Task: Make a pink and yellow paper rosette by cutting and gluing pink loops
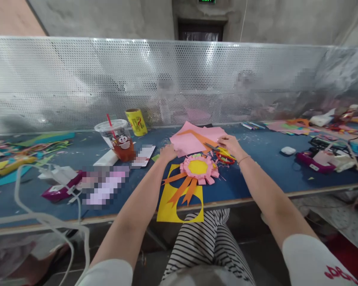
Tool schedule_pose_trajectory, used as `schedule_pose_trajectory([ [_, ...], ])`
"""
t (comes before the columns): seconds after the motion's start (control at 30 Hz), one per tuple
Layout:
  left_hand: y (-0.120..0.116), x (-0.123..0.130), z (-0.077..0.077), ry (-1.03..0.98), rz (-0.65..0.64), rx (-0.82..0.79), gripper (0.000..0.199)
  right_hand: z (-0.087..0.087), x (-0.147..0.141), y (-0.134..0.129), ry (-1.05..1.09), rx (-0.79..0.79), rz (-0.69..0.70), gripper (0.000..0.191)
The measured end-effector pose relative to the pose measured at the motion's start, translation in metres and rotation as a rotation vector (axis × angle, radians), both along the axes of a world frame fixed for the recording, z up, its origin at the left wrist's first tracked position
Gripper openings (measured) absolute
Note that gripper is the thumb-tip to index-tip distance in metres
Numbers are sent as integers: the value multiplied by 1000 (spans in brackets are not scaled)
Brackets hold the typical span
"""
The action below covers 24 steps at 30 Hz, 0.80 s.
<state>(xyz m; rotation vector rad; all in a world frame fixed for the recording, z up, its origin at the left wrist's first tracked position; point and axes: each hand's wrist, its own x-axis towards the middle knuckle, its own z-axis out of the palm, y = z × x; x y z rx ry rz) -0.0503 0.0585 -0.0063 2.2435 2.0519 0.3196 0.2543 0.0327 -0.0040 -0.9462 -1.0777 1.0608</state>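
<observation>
Several sheets of pink paper point(186, 141) lie in front of me, with an orange strip point(199, 138) across them. My left hand point(168, 153) is closed at their left edge; its fingertips are partly hidden. At the right edge, my right hand point(229, 143) pinches the paper between thumb and fingers. Just below that hand rest scissors point(226, 157) with red and yellow handles, blades pointing left over the paper. Nearer to me is a paper rosette point(197, 167) with a yellow centre, pink pleated rim and orange tails. It lies on a yellow sheet point(167, 204) with round cut-outs, overhanging the table edge.
On the left stand a drink cup point(122, 143) with a red straw and a yellow can point(136, 122). A phone-like flat item point(143, 155), a purple power strip point(62, 188) and white cables lie nearby. Another purple strip point(316, 162) and a white case point(287, 151) are right. A perforated metal screen point(179, 79) borders the back.
</observation>
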Motion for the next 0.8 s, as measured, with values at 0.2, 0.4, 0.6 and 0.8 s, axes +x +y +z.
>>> schedule_pose_trajectory([
  [0.2, -3, 7, 0, 124, -105, -8, 68, -8, 25, -2, -599, -76, -223, 9],
  [0.4, -6, 10, 5, 10, -127, -5, 59, -11, 25, 4, -634, -54, -229, 21],
  [0.6, 2, 12, -3, -304, -45, 31, 63, -13, 35, 11, -401, -40, -264, 19],
  [0.8, -10, 24, 9, -401, 121, 222, 52, 8, 25, -7, -142, -48, -193, 11],
])
